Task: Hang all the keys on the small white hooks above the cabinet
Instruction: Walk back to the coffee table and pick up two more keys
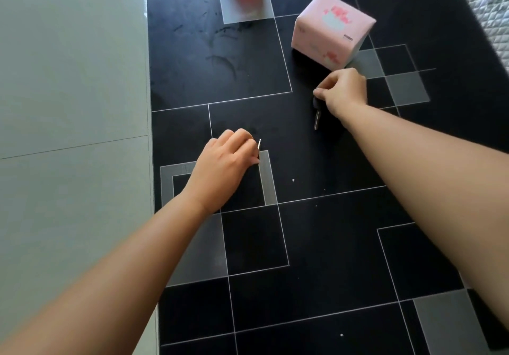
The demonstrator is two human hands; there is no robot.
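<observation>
The right hand (343, 91) pinches a black-headed metal key (316, 114); the left hand (225, 159) probably pinches a thin silvery key (259, 144), which could slip.

pink box (332, 30) with blurred pink print (illegible), no readable text, labels or numbers anywhere
</observation>
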